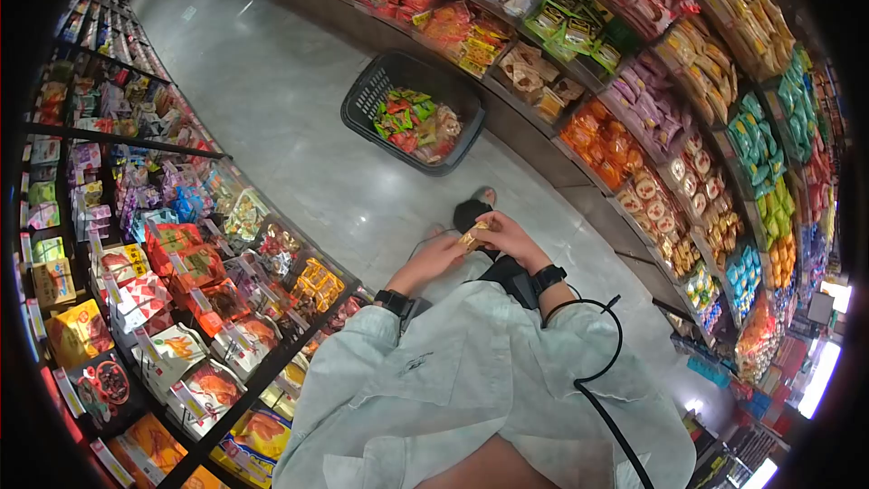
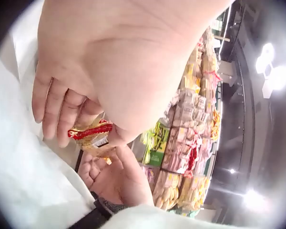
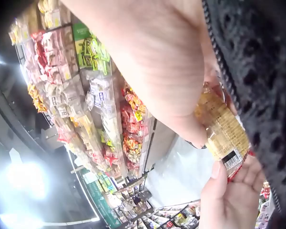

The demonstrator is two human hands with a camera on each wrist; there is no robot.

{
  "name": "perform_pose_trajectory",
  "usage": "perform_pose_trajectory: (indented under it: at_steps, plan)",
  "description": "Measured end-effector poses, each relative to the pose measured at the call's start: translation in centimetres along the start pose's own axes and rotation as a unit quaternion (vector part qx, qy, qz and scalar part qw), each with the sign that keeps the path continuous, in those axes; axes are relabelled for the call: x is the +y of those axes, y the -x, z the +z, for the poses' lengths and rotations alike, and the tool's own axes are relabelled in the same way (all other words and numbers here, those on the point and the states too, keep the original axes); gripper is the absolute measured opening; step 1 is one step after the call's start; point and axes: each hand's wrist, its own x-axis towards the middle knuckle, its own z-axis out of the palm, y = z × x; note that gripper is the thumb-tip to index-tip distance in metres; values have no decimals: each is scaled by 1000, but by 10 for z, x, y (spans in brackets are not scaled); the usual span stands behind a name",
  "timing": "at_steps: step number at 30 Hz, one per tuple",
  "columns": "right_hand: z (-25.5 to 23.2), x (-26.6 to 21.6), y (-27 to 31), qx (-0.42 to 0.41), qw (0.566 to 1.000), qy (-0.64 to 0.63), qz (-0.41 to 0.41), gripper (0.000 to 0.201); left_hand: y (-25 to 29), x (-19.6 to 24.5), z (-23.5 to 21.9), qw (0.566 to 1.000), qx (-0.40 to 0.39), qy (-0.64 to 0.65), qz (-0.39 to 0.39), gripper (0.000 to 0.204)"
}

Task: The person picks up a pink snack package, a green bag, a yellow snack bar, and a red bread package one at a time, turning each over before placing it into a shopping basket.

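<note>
A small gold snack packet [image 1: 472,235] is held between both hands in front of the body. In the left wrist view a red band with lettering crosses the packet [image 2: 91,136]. Its printed back and a barcode face the right wrist camera, where the packet [image 3: 222,125] looks slightly crinkled. My left hand [image 1: 436,258] pinches one end, thumb against the barcode end with fingers behind. The opposite end is gripped by my right hand [image 1: 509,240], whose thumb lies along the wrapper; its fingers are partly hidden by the palm.
A black shopping basket [image 1: 358,116] with several colourful packets stands on the grey floor [image 1: 299,136] ahead. Bins of wrapped snacks [image 1: 593,138] curve along the right. On the left, a shelf display [image 1: 190,263] holds boxes and bags. A black cable [image 1: 618,344] hangs by the right arm.
</note>
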Motion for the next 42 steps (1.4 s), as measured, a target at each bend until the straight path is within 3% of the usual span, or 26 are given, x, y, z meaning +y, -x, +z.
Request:
perform_pose_trajectory:
  at_steps: [2, 5, 8, 9, 11, 13, 14, 17, 20, 23, 30, 36, 39, 42]
  plan:
    - [0, -27, -26, -28, 999, 21, 11, 51, -4, 9, -23, 999, 31, 9, -14, 39]
    - [-5, -42, -90, 8, 999, 4, -45, 62, -13, 41, -52, 993, 112, 21, 13, 41]
    - [-8, -108, -119, 72, 995, 15, -66, 75, -21, 77, -77, 954, 263, 121, 75, 44]
    - [-9, -120, -130, 85, 994, 22, -73, 76, -22, 90, -83, 948, 286, 124, 64, 44]
    - [-18, -144, -149, -25, 999, 25, -40, 53, -34, 117, -96, 931, 334, 135, 53, 44]
    - [-29, -154, -162, -131, 991, 37, 11, 41, -59, 120, -109, 941, 316, 116, 41, 41]
    - [-31, -154, -169, -137, 989, 51, -11, 30, -65, 112, -111, 946, 305, 108, 26, 40]
    - [-43, -161, -186, -141, 988, 47, -44, 26, -80, 136, -116, 974, 224, 20, 5, 37]
    - [-65, -188, -177, -131, 990, 44, -9, 28, -94, 166, -122, 978, 203, 39, 41, 35]
    - [-78, -194, -177, -200, 970, 134, -20, 32, -117, 168, -137, 979, 199, 2, 53, 32]
    - [-72, -196, -169, -125, 978, 160, -50, 39, -132, 187, -151, 990, 109, -52, 71, 30]
    - [-24, -164, -162, -89, 981, 158, -70, 40, -106, 132, -174, 986, 73, -120, 86, 29]
    - [-2, -152, -136, -66, 985, 157, -1, 40, -81, 103, -173, 995, 68, -51, 43, 32]
    - [17, -114, -109, -29, 993, 112, 14, 39, -63, 75, -164, 993, 54, 107, -18, 27]
